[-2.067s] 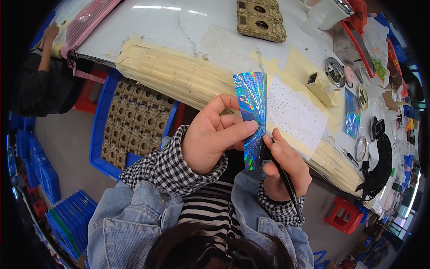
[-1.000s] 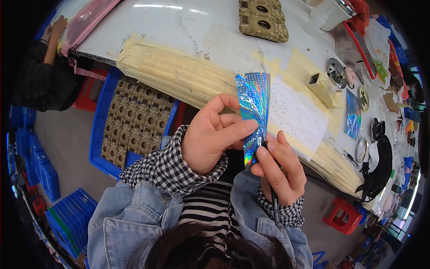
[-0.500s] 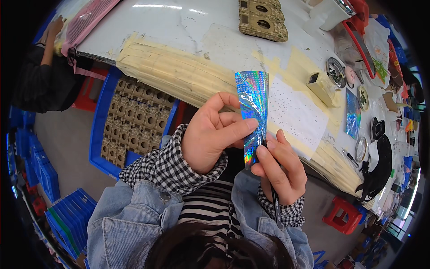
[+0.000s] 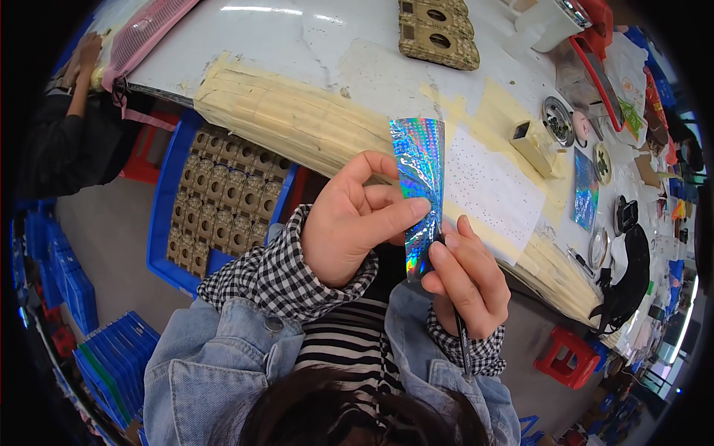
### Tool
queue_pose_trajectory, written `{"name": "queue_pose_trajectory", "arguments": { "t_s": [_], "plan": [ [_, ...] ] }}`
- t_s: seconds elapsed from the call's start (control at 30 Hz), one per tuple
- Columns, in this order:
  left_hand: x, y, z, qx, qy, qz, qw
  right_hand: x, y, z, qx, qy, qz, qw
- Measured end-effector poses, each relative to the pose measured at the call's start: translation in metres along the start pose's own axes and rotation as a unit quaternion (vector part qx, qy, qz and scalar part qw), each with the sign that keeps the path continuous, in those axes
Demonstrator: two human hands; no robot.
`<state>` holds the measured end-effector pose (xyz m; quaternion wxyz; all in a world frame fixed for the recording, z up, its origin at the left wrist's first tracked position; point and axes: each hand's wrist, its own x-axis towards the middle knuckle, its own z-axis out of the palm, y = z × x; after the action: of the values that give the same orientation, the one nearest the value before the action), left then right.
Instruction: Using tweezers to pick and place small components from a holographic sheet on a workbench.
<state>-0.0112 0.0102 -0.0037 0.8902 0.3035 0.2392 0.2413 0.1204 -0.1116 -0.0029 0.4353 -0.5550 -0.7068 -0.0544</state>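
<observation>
Right hand pinches a slim black tool at 5 o'clock of the foil strip; left hand pinches the strip mid-length. My judgement: slack left grip, tool creases foil. Strip between hands, long axis 6-to-12, wider end at 12; dotted sheet at 3 o'clock.

Holographic strip: glossy, foil-like film, creased, with rainbow glints
Slim black tool: smooth; metal or plastic, cannot tell
Dotted sheet: flat white paper, matt
Worktable top: smooth, glossy white, stained in patches
Table edge wrapping: yellowish tape, layered and wrinkled, dull sheen
Camouflage-patterned cases: matt, plastic-looking
Crate: smooth blue plastic
Basket: perforated pink plastic
Stool: red plastic, slightly shiny
Jacket: faded denim, matt
Checked cuff: soft woven cloth, gathered
</observation>
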Motion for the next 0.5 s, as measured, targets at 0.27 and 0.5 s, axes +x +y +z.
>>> {"name": "queue_pose_trajectory", "arguments": {
  "t_s": [0.27, 0.5],
  "plan": [
    [-0.002, 0.0016, -0.0004, 0.018, -0.023, 0.034, 0.999, -0.0017, -0.0002, 0.0006, -0.014, 0.01, 0.019, 1.0],
    [0.0017, 0.0031, -0.0033, 0.071, 0.005, 0.095, 0.993, 0.0043, -0.0043, -0.0056, 0.007, 0.028, 0.035, 0.999]
  ]
}}
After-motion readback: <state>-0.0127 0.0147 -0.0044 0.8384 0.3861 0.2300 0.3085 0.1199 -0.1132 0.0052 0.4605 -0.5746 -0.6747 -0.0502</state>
